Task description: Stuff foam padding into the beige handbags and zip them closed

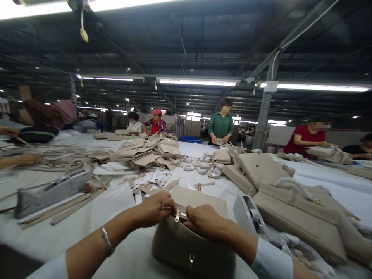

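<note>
While we grip the top edge of the soft beige leather handbag (188, 248), our left hand (155, 209) and our right hand (205, 223) are both closed tight on it, one on each side of the little gold zip pull (178, 216). Our fingers curl under, so we cannot tell which ones touch the zip. The handbag stands right in front of us on the white table (136, 255), close to the near edge, and its flat beige flap (200, 198) lies open behind our hands. We think the zip could bite the soft edge if we tug it crooked. The thin silver bracelet (106, 240) on our left wrist could scratch the leather if it rubs. A grey tape holder (247, 213) sits just beside our right hand, so an elbow could bump it. Past it lies a pile of big beige bags (290, 209). Little paper tags (151, 180) are spread out in front, and other people work far across the table.
</note>
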`<state>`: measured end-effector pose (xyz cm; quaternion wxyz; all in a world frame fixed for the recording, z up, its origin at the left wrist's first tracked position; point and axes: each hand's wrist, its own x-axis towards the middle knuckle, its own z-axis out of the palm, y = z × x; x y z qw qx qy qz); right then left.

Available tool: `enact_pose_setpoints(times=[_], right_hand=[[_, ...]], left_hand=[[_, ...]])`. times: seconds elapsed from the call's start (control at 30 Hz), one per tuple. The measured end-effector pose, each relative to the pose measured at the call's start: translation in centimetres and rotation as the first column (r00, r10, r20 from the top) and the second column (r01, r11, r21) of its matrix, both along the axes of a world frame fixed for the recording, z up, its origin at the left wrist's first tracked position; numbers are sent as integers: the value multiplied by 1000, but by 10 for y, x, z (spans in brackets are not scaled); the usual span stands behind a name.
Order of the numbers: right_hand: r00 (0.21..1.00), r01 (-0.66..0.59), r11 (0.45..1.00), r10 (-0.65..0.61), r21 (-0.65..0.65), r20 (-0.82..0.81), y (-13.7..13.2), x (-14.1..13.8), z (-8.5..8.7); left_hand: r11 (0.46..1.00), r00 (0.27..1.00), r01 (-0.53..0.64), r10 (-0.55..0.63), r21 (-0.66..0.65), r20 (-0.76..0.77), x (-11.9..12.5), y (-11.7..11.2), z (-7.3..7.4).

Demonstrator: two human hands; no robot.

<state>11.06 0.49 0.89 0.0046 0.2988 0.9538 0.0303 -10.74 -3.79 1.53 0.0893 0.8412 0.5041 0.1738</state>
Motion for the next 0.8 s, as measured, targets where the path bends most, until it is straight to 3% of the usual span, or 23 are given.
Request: enact_pose_setpoints(times=[0.1,0.2,0.27,0.37,0.47,0.6,0.7,0.8], right_hand=[[999,-36,998,36,-49,11,6,1,5],[999,-44,993,46,-110,13,15,1,5],[999,-35,990,35,-136,1,20,2,3],[999,-11,991,6,-132,-37,22,4,0],[998,-21,992,13,-128,-60,21,4,0],[997,-30,991,21,-129,-76,21,3,1],[996,-24,992,14,-122,-82,21,1,0],[997,-47,990,39,-131,-67,21,0,-2]], left_hand=[[997,1000,-9,9,-82,-3,0,7,5],[982,994,-103,95,-157,-59,7,17,8],[989,982,-133,123,-64,-140,13,22,9],[994,974,-58,77,95,-213,19,23,9],[995,984,-22,38,96,-172,20,18,7],[989,979,-88,107,116,-171,23,16,5],[992,988,-119,122,36,-100,27,16,5],[992,999,-25,30,-122,39,28,15,4]])
